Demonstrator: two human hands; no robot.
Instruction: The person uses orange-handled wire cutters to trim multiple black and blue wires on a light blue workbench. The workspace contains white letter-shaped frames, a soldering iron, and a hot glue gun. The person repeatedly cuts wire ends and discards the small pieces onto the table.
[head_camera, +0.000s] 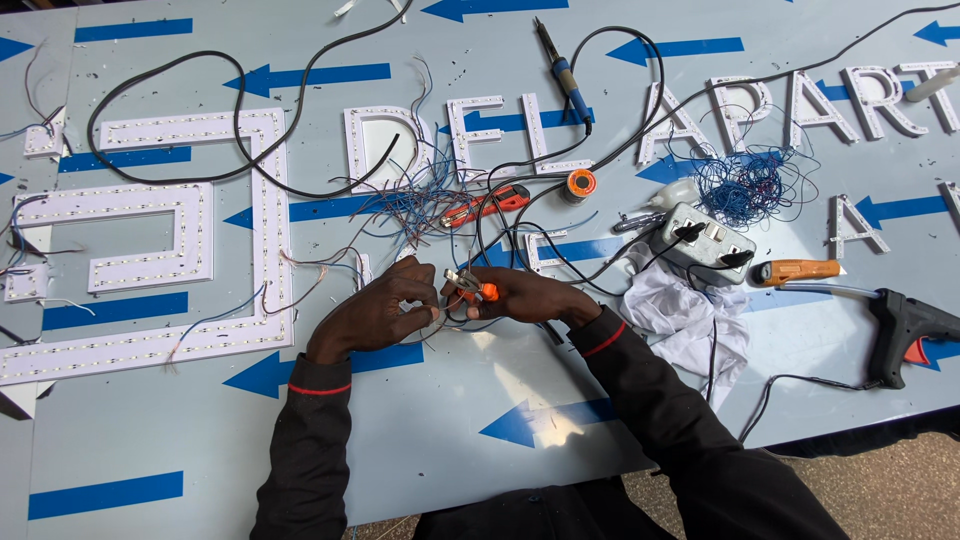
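Bright even daylight, soft short shadows, sharp focus, slight wide-angle bending at edges

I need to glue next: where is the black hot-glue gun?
In the head view, the black hot-glue gun lies at the table's right edge, just below the orange-handled tool.

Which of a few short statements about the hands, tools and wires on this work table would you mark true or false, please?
1. The right hand holds an orange-handled tool. True.
2. The left hand rests on the glue gun. False: it pinches thin wires beside the right hand.
3. The soldering iron lies untouched at the table's far side. True.
4. The white cloth covers the solder spool. False: they lie apart.
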